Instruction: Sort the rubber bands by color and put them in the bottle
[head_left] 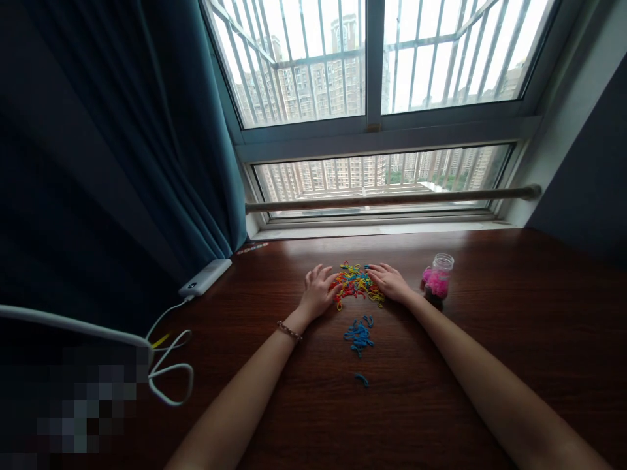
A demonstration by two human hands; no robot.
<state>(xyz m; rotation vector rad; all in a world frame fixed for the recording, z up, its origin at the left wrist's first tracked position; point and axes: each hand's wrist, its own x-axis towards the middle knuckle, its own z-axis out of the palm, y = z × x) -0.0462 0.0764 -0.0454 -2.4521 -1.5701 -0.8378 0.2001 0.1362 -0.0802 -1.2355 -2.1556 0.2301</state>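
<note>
A mixed pile of small curved, loop-like pieces (355,285) in red, yellow, green and blue lies on the brown wooden table (294,405). My left hand (318,288) rests at the pile's left edge, fingers spread, thumb against the red pieces. At its right edge lies my right hand (392,282), fingers stretched out and the tips touching the pieces. I see nothing held in either hand. Closer to me sits a smaller heap of only blue pieces (358,335), and a single blue curved piece (361,379) lies apart below it.
A clear jar (443,264) with pink contents stands right of my right hand, dark and pink items beside it. At the left are a white power bank (206,277) and its looped white cable (189,375). A blue curtain (196,163) and a barred window border the table.
</note>
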